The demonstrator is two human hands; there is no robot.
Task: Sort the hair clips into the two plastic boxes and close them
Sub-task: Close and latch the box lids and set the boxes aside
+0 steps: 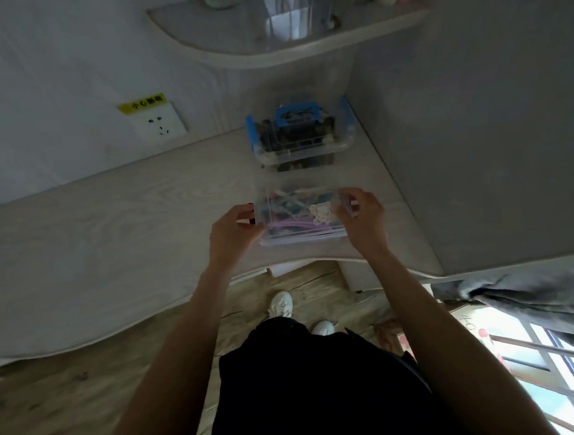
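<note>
Two clear plastic boxes stand on the pale wooden desk (pixel 111 228). The near box (pixel 300 216) has pink side latches and holds colourful hair clips under its clear lid. My left hand (pixel 234 232) grips its left end at the latch. My right hand (pixel 362 212) grips its right end at the other latch. The far box (pixel 300 132) sits behind it near the wall, with blue latches and a blue handle on its lid, full of dark clips.
A curved shelf (pixel 268 50) with a clear organiser hangs over the desk's far corner. A wall socket (pixel 160 122) is at the left. A grey panel (pixel 475 138) bounds the desk on the right. The desk's front edge curves just below the near box.
</note>
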